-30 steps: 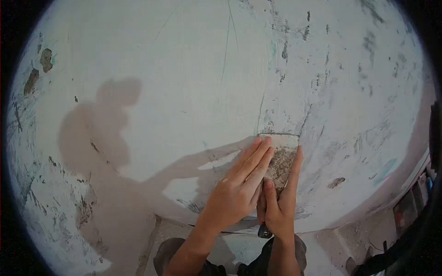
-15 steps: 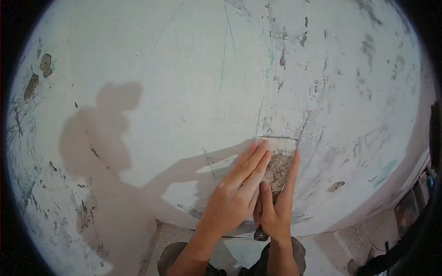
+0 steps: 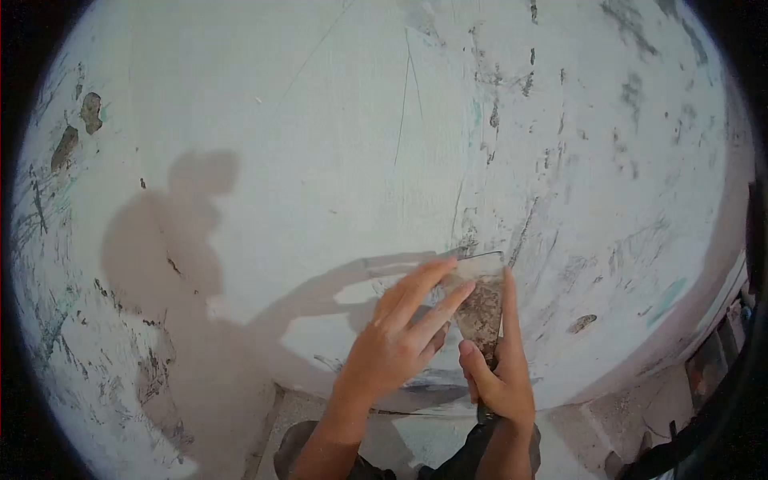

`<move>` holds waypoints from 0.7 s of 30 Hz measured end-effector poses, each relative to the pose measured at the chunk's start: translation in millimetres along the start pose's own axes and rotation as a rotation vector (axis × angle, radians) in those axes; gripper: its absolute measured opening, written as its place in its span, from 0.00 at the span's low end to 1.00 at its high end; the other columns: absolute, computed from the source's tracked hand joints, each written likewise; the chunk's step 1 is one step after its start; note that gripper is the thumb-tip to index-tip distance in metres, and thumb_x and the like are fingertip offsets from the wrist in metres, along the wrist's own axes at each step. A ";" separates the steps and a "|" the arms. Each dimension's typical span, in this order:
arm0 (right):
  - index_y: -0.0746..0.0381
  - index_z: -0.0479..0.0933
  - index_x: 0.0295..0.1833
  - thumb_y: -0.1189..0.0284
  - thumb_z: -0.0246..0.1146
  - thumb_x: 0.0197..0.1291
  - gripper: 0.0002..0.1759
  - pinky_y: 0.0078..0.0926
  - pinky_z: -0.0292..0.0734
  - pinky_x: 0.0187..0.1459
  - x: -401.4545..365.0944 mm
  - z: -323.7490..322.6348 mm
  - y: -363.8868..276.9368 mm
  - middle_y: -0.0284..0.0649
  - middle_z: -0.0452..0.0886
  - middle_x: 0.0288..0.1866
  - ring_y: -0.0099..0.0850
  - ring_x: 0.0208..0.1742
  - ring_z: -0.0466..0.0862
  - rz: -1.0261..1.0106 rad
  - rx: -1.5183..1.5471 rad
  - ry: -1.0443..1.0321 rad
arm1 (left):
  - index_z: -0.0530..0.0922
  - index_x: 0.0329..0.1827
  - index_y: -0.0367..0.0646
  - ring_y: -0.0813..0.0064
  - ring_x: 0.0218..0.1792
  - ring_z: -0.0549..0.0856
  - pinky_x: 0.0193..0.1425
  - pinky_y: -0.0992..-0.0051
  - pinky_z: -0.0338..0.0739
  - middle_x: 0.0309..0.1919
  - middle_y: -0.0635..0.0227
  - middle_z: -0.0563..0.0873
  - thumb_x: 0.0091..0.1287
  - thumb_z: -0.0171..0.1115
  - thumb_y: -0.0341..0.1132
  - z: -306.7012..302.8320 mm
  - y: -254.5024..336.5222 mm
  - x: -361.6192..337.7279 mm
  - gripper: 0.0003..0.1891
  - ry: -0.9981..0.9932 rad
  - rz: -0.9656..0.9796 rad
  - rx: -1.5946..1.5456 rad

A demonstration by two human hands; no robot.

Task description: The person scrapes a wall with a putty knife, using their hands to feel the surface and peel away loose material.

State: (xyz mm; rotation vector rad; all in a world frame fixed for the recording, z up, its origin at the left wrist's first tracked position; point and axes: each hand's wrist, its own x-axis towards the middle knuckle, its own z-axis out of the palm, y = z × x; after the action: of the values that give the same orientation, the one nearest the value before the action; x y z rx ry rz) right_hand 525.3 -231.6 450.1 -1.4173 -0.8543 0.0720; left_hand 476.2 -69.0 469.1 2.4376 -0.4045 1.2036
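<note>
My right hand (image 3: pixel 504 372) grips the handle of a putty knife (image 3: pixel 482 308), its index finger stretched along the right edge of the blade. The broad blade is crusted with grey-brown residue, and its straight tip points up at the wall. My left hand (image 3: pixel 408 328) is beside the blade's left edge with fingers apart, fingertips near or at the blade's upper left corner. Behind both is a pale plastered wall (image 3: pixel 320 176) with dark scrapes, thin cracks and chipped spots.
A shadow of the person (image 3: pixel 164 248) falls on the wall at left. The floor (image 3: pixel 308 408) shows below, with the person's knees at the bottom. Dark objects (image 3: pixel 708 364) lie at the lower right, and a small chipped hole (image 3: pixel 583 323) marks the wall at right.
The blade has tilted and shifted slightly down. My left hand has moved left, its fingers spreading and lifting off much of the blade. My right hand has moved slightly right. The view has shifted a little.
</note>
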 end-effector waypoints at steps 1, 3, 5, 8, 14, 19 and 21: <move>0.65 0.34 0.80 0.81 0.56 0.63 0.48 0.37 0.64 0.68 -1.8 -3.0 -1.7 0.62 0.54 0.75 0.43 0.70 0.68 0.006 0.002 -0.002 | 0.79 0.64 0.56 0.61 0.66 0.74 0.70 0.60 0.73 0.68 0.65 0.72 0.47 0.70 0.20 -1.7 1.0 -0.5 0.36 -0.003 -0.006 0.000; 0.64 0.34 0.80 0.79 0.60 0.62 0.50 0.37 0.62 0.69 -2.0 -6.7 -9.3 0.62 0.52 0.77 0.44 0.71 0.67 0.043 -0.137 -0.229 | 0.82 0.60 0.58 0.61 0.65 0.75 0.69 0.62 0.74 0.68 0.66 0.72 0.43 0.72 0.21 -8.0 3.0 0.6 0.36 -0.013 0.019 0.035; 0.60 0.35 0.81 0.77 0.62 0.62 0.51 0.36 0.69 0.63 -2.1 -6.9 -13.7 0.63 0.65 0.71 0.45 0.64 0.76 0.028 -0.167 -0.227 | 0.83 0.58 0.58 0.61 0.64 0.76 0.67 0.63 0.76 0.67 0.66 0.74 0.41 0.74 0.23 -11.9 -2.9 -0.2 0.35 -0.047 0.022 0.014; 0.54 0.38 0.82 0.76 0.64 0.61 0.51 0.38 0.77 0.52 -8.3 -17.3 -27.7 0.58 0.81 0.54 0.44 0.50 0.84 0.343 -0.210 -0.220 | 0.85 0.55 0.57 0.63 0.61 0.78 0.63 0.65 0.79 0.64 0.66 0.77 0.38 0.76 0.25 -18.2 -9.5 -7.1 0.34 -0.106 -0.025 -0.032; 0.48 0.61 0.76 0.72 0.71 0.55 0.43 0.35 0.78 0.38 -12.9 -38.9 -20.9 0.53 0.85 0.37 0.44 0.34 0.86 0.013 -0.589 -0.148 | 0.88 0.48 0.50 0.68 0.48 0.84 0.51 0.69 0.82 0.52 0.68 0.85 0.39 0.75 0.23 -14.1 -14.4 -8.1 0.27 0.103 0.030 -0.018; 0.49 0.71 0.70 0.72 0.75 0.49 0.40 0.33 0.77 0.33 -25.6 -47.6 -42.9 0.48 0.84 0.31 0.42 0.29 0.84 0.031 -0.619 -0.089 | 0.86 0.48 0.43 0.66 0.48 0.84 0.50 0.70 0.82 0.48 0.66 0.86 0.46 0.72 0.21 -6.5 -15.7 -3.8 0.22 0.405 0.163 0.107; 0.51 0.73 0.68 0.74 0.74 0.49 0.37 0.28 0.72 0.30 -26.8 -46.3 -34.0 0.45 0.80 0.28 0.35 0.26 0.77 -0.064 -0.648 -0.009 | 0.85 0.50 0.42 0.66 0.49 0.84 0.51 0.69 0.81 0.49 0.66 0.86 0.46 0.72 0.21 0.8 -22.2 -3.8 0.23 0.397 0.161 0.125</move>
State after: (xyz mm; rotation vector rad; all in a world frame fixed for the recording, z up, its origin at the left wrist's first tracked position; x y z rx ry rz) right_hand 517.2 -290.8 471.1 -1.9887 -0.9764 -0.2716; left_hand 483.9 -49.5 460.9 2.2198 -0.4217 1.7860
